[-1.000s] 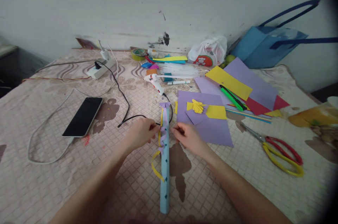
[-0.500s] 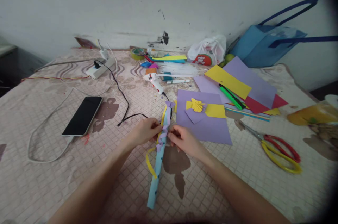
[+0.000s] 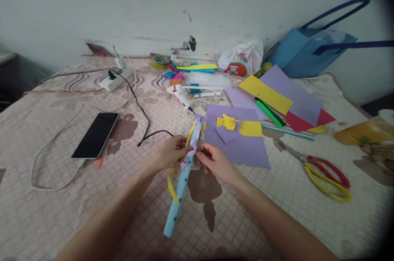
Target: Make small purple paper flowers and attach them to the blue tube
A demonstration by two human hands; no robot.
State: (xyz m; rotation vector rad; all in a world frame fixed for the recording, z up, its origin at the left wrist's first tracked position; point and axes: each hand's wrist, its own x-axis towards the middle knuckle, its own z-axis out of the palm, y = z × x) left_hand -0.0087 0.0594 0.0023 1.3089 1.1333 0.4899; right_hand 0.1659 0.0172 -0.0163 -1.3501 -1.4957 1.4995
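A light blue paper tube [image 3: 177,200] with dark spots slants across the tablecloth in front of me. Around its upper half winds a purple paper strip [image 3: 192,147], and a yellow paper strip [image 3: 171,185] runs along its left side with a loose curled end. My left hand [image 3: 172,152] grips the tube from the left, fingers bent against the strips. From the right, my right hand [image 3: 212,158] pinches at the purple strip beside the tube; its fingertips are partly hidden. Just beyond lies a purple sheet [image 3: 246,152] with a yellow paper flower [image 3: 229,122] on it.
Red-and-yellow-handled scissors [image 3: 328,177] lie at the right, near a green cutter [image 3: 270,112] and coloured paper. Behind the tube rests a white glue gun [image 3: 180,96]. A phone [image 3: 96,136] on a cable and a power strip [image 3: 115,81] are at the left.
The tube's lower end has swung left and slightly up, and its top has shifted a little right. Both hands stay at its upper half, with small finger movements.
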